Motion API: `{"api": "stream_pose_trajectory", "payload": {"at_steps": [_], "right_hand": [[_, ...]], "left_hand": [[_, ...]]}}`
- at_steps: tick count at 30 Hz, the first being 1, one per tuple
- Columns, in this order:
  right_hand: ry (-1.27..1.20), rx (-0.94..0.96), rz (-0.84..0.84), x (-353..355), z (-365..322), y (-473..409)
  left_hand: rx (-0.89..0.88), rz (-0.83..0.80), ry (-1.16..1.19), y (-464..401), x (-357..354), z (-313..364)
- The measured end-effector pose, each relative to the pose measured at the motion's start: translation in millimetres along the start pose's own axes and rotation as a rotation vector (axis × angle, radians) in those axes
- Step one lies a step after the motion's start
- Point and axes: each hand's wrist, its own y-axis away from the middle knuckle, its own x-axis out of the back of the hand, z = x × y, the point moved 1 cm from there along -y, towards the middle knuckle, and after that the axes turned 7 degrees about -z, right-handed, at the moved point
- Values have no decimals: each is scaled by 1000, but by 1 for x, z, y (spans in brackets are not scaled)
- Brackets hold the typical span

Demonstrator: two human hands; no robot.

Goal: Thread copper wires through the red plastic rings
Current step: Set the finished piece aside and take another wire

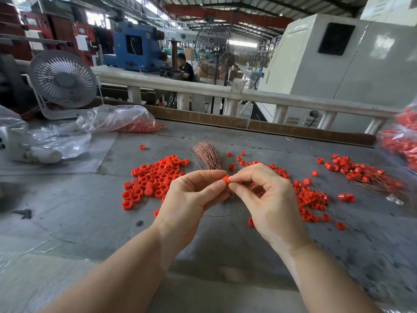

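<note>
My left hand [191, 195] and my right hand [268, 199] meet above the grey table, both pinching one red plastic ring [226, 178] between thumb and fingertips. A bundle of thin copper wires [207, 155] lies on the table just behind the hands. A pile of loose red rings [153, 179] sits to the left of my hands. More red rings [311, 199] lie scattered to the right. Further right lies a heap of rings with copper wires through them [363, 175]. Whether a wire is in the held ring cannot be made out.
A clear plastic bag with red rings [126, 120] lies at the back left, by a white desk fan [63, 82]. Another bag of red parts [401, 136] sits at the right edge. A white railing [225, 93] runs behind the table. A person sits far behind.
</note>
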Motion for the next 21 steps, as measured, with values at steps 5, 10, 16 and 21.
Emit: {"api": "stream_pose_trajectory", "payload": {"at_steps": [5,10,16,21], "right_hand": [[14,13,1,0,1,0],[16,13,-29,0,2,0],[-17,13,-37,1,2,-1],[-30,18,-26,1,2,-1]], "left_hand": [[-2,-6,-20,0,1,0],[-7,-1,-60,-1,2,-1],[3,-6,-56,-1,2,0],[0,-21,-53,0,1,1]]}}
